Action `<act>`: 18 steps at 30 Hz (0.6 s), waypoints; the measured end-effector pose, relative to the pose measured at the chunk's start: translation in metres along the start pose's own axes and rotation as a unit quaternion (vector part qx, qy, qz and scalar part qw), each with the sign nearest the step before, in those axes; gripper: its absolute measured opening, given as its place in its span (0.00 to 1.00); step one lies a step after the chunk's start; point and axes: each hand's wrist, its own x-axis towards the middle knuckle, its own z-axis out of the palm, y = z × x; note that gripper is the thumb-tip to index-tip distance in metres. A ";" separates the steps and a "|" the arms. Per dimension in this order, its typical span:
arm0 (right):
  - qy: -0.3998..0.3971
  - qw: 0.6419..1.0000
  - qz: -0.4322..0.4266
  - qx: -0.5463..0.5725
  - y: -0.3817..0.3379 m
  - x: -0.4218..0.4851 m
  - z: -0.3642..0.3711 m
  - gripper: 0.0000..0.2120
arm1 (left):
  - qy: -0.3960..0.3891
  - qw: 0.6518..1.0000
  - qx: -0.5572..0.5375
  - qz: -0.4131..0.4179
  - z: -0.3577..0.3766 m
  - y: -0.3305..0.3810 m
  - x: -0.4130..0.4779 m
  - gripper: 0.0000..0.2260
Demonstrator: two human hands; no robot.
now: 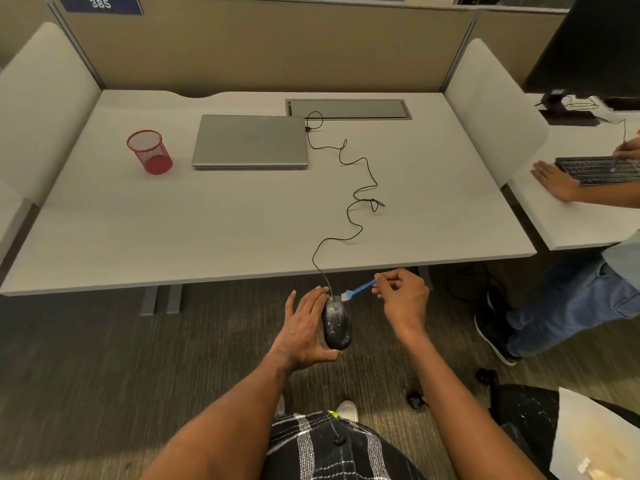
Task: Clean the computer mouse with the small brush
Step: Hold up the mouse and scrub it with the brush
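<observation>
- Both hands are held up over a lap in checked cloth (332, 445), just short of the near edge of the desk (207, 237), with carpet beneath them.
- Left hand (304, 327) holds the mouse (336, 323) in the air. The thumb curls under its near end, the palm lies against its left side, and the fingers run fairly straight along that side up to the front.
- Between the two hands, the dark mouse lies top up, marked with pale scuffs or dirt, its front pointing away.
- Right hand (403, 296) pinches the end of the brush (358, 291) between thumb and fingertips, the other fingers curled. It sits just right of the mouse and a little beyond it.
- From that hand the blue brush slants down to the left, and its pale bristles touch the front of the mouse, beside where the cable (349, 216) leaves it.
- From the mouse the black cable climbs over the desk edge and wanders away from the hands in loose bends to the right side of a closed grey laptop (250, 140).
- Well beyond the left hand lies the laptop, and a red mesh cup (149, 151) stands apart, further left.
- Ahead of the right hand, past the laptop, a grey flap (348, 109) is set into the desk top, with a beige partition (259, 46) behind.
- Far right of the right hand, another person's hand (554, 180) rests flat beside a dark keyboard (595, 169) on the next desk.
</observation>
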 end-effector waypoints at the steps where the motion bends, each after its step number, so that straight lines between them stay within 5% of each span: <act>1: 0.002 1.000 -0.014 -0.015 -0.001 -0.001 -0.001 0.02 | 0.000 1.000 0.000 0.000 0.000 0.000 0.000 0.57; 18: -0.015 0.999 -0.028 -0.022 -0.005 -0.001 -0.007 0.01 | 0.000 1.000 -0.006 -0.005 -0.001 -0.001 0.001 0.57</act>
